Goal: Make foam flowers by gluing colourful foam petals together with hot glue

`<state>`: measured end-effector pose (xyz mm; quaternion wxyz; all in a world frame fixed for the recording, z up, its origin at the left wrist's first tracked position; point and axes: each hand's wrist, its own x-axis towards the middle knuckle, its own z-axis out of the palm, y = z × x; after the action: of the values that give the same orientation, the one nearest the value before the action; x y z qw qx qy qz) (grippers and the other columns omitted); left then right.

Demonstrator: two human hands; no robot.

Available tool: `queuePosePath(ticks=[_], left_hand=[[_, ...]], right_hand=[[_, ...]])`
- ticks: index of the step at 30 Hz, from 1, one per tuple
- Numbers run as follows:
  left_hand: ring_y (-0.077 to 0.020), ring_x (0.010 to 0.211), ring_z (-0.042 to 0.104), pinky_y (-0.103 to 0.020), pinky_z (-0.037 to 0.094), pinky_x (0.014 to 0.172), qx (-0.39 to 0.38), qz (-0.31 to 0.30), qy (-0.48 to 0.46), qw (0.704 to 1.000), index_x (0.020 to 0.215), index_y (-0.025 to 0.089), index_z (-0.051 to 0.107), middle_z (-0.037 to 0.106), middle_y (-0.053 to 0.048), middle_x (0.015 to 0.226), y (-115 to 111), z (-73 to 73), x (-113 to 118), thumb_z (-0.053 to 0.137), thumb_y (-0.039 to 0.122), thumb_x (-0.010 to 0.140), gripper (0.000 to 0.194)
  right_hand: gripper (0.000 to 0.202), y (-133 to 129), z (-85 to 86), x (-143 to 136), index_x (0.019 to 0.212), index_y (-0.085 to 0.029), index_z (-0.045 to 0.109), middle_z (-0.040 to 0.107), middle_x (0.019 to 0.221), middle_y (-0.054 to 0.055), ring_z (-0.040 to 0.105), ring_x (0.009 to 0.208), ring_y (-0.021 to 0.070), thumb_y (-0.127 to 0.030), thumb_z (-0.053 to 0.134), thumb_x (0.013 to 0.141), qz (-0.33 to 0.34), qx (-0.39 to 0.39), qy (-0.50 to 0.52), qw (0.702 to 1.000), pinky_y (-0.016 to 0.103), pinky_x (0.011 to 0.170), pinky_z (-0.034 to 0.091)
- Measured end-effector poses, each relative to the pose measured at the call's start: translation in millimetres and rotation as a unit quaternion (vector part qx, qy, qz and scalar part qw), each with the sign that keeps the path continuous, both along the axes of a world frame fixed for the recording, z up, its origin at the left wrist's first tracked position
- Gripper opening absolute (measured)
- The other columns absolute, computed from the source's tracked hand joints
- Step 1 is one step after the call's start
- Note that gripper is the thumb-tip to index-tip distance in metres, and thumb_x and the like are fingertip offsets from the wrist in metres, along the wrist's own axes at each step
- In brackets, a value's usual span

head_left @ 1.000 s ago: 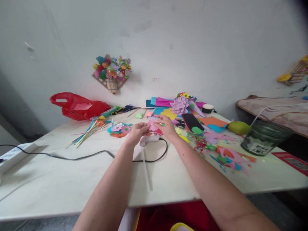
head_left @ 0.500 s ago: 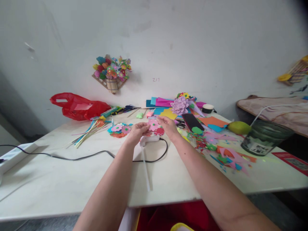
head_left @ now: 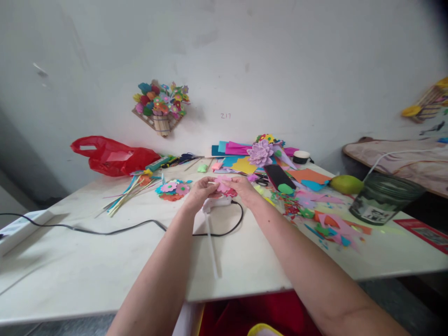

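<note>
Left hand (head_left: 200, 192) and right hand (head_left: 245, 190) pinch a pink flower (head_left: 222, 185) beyond the glue gun (head_left: 217, 202), apparently mid-work, while seemingly finished flowers (head_left: 169, 186) lie left and coloured sheets (head_left: 238, 148) wait far right.

Your white table (head_left: 105, 270) carries a white power strip (head_left: 26, 228) at its left end, with a black cable (head_left: 115, 232) trailing inward. At its back left you have 1 red plastic bag (head_left: 114, 157); nearer the middle, thin strips (head_left: 122, 199), a pile of foam flowers (head_left: 171, 190) and a white glue gun (head_left: 217, 202). To your right lie 1 dark phone (head_left: 278, 176), colored scraps (head_left: 338, 228), 1 yellow-green fruit (head_left: 346, 185), 1 glass jar (head_left: 383, 200) and 1 red card (head_left: 425, 235).
</note>
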<state>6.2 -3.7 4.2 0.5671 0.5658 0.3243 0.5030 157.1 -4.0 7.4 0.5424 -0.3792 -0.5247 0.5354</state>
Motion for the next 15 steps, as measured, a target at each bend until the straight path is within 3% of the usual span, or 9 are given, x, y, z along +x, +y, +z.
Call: queuePosePath(ticks=[15], left_hand=[[-0.0175, 0.066, 0.066, -0.027, 0.052, 0.065, -0.009, -0.026, 0.05, 0.998, 0.07, 0.013, 0.051, 0.065, -0.003, 0.064, -2.1, 0.3, -0.6, 0.07, 0.036, 0.063, 0.031]], right_hand=[[0.031, -2.2, 1.5, -0.9, 0.058, -0.013, 0.058, 0.056, 0.048, -0.002, 0.046, 0.044, 0.0075, -0.039, 0.073, 0.05, -0.007, 0.001, 0.0, 1.0, 0.021, 0.044, 0.033]])
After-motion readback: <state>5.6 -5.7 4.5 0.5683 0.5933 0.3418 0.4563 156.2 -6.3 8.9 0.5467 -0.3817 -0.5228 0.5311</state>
